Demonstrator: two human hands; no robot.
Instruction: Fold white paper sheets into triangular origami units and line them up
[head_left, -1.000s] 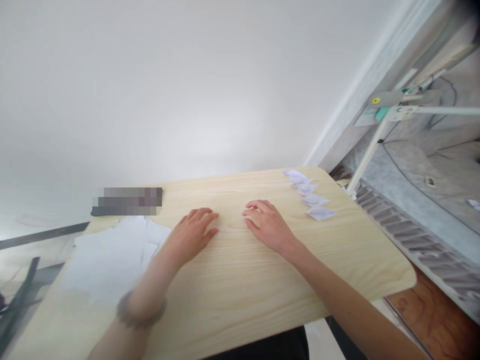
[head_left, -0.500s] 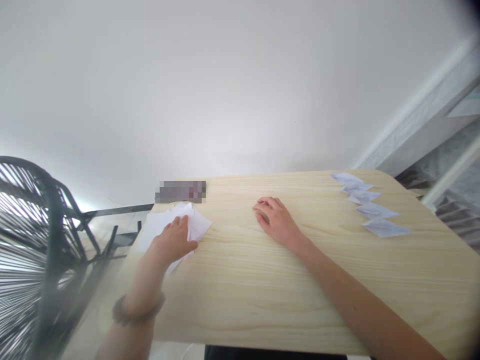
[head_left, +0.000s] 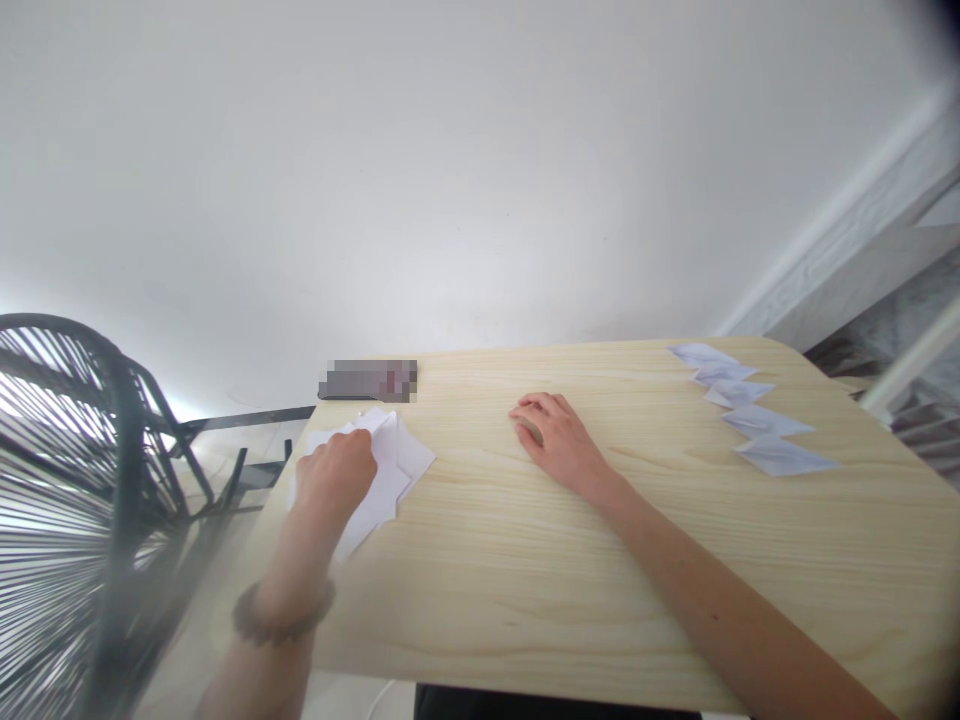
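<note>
My left hand (head_left: 336, 472), with a dark beaded bracelet on the wrist, is closed over a loose pile of white paper sheets (head_left: 379, 490) at the table's left side. Its curled fingers press at the top sheet, which looks creased beside them; the fingertips are hidden. My right hand (head_left: 556, 440) rests on the wooden table (head_left: 495, 570) near the middle, fingers loosely bent, with a gap between thumb and forefinger and nothing held. Several folded paper pieces (head_left: 784, 456) lie in an overlapping row at the right.
A blurred-out dark flat object (head_left: 367, 380) lies at the back left table edge. A white wall (head_left: 480, 200) rises behind the table. To the left stands a dark woven chair (head_left: 120, 480). Steps or a ledge (head_left: 885, 330) show beyond the right edge.
My left hand has gone from fingers stretched over the papers to curled and closed on them. The right hand stays in place. The whole view has shifted slightly.
</note>
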